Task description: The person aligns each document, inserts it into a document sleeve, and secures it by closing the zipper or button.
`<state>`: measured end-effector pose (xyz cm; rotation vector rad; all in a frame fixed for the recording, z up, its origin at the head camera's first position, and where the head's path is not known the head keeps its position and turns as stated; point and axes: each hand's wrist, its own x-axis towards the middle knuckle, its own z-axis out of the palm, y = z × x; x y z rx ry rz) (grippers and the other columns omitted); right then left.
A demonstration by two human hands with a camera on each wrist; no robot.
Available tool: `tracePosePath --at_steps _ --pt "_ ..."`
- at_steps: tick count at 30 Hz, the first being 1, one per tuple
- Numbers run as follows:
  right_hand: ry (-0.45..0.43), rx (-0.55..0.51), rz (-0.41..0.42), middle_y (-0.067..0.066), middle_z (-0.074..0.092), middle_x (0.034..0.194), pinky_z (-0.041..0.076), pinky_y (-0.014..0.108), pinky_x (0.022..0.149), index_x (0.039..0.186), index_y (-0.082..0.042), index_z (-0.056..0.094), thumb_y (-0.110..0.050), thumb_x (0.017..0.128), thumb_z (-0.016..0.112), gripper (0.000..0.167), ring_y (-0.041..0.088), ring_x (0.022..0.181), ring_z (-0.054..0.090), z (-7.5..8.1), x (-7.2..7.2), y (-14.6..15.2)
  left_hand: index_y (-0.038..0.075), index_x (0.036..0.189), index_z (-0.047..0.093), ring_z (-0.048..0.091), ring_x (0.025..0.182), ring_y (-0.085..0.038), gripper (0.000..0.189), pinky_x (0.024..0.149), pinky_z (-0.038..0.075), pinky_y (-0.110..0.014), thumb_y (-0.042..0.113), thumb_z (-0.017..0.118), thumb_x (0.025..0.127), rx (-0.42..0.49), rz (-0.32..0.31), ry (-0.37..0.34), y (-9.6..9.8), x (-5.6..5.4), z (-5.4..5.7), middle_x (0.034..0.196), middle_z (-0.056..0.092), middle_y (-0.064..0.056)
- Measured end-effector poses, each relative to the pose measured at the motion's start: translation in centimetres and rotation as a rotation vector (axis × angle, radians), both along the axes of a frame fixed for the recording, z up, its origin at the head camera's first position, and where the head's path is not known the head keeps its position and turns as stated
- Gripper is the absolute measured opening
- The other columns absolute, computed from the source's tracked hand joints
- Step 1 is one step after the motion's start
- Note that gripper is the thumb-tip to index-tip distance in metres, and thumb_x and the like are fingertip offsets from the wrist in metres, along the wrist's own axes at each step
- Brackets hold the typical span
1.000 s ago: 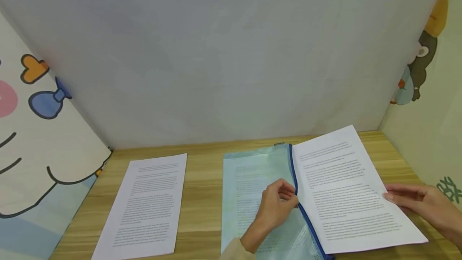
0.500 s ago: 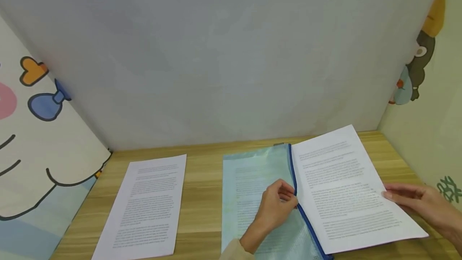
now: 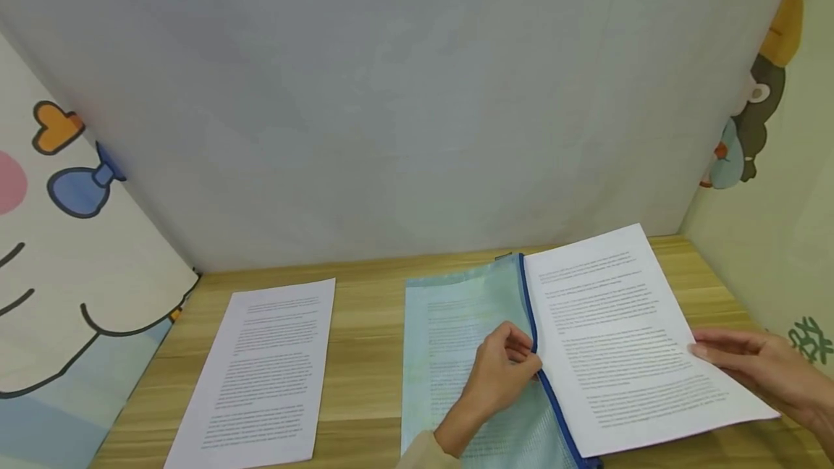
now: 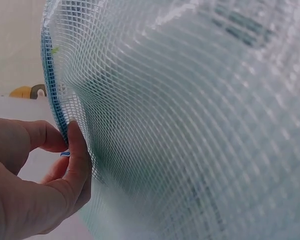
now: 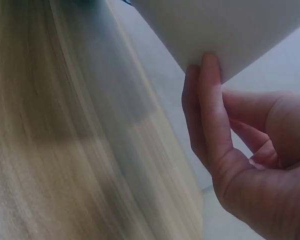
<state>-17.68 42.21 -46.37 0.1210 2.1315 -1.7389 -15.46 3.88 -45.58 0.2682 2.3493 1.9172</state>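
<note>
My left hand (image 3: 498, 371) pinches the blue-edged opening of a pale green mesh zipper pouch (image 3: 449, 317) between thumb and fingers. Through its translucent side, printed text shows. In the left wrist view the mesh (image 4: 155, 110) fills most of the picture and the thumb and fingertips meet at the blue edge. With my right hand (image 3: 765, 368) I hold the right edge of printed sheets of paper (image 3: 619, 339), thumb on top and fingers beneath. The paper's left edge lies along the pouch's blue edge. From below, the right wrist view shows the paper's underside (image 5: 230, 30), raised off the table.
Another printed sheet (image 3: 260, 368) lies flat at the left of the wooden table (image 3: 361, 353). A grey wall (image 3: 391, 129) stands behind, with cartoon-printed side panels at left and right.
The sheets have shifted very slightly, their right corner lifting a little and the upper edge moving slightly left with the pouch's edge. Both hands keep their grips.
</note>
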Motion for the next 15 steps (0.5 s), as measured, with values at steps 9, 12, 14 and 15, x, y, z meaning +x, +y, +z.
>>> tracePosePath --at_steps 9,12,14,15 --pt "0.193 0.216 -0.013 -0.018 0.073 0.102 0.061 0.027 0.074 0.122 0.004 0.071 -0.018 0.100 0.069 0.031 0.006 0.090 0.071 1.1 0.4 -1.5 0.008 0.092 0.062 0.059 0.072 -0.001 0.016 0.066 0.053 -0.019 0.000 0.068 0.080 -0.013 0.035 0.002 0.3 0.2 0.2 0.086 0.063 0.001" --pt "0.211 0.176 -0.008 -0.018 0.074 0.101 0.061 0.027 0.073 0.117 -0.005 0.076 -0.013 0.100 0.068 0.021 0.007 0.089 0.072 1.0 0.4 -1.9 0.008 0.092 0.063 0.059 0.071 0.000 0.016 0.066 0.052 -0.019 -0.001 0.069 0.079 -0.007 0.056 0.015 0.4 0.2 0.1 0.086 0.064 0.000" --pt "0.216 0.150 -0.009 -0.017 0.074 0.100 0.061 0.027 0.072 0.114 -0.009 0.078 -0.010 0.100 0.068 0.018 0.008 0.088 0.072 0.7 0.5 -2.1 0.007 0.092 0.063 0.059 0.071 0.000 0.016 0.067 0.052 -0.018 -0.001 0.070 0.079 0.005 0.064 0.020 0.6 0.2 0.1 0.085 0.064 0.002" --pt "0.215 0.139 -0.005 -0.017 0.074 0.100 0.061 0.026 0.073 0.113 -0.011 0.079 -0.009 0.100 0.067 0.018 0.007 0.088 0.072 0.6 0.5 -2.2 0.007 0.092 0.063 0.059 0.071 0.000 0.016 0.067 0.052 -0.018 -0.001 0.070 0.079 0.008 0.067 0.023 0.6 0.2 0.1 0.084 0.064 0.003"
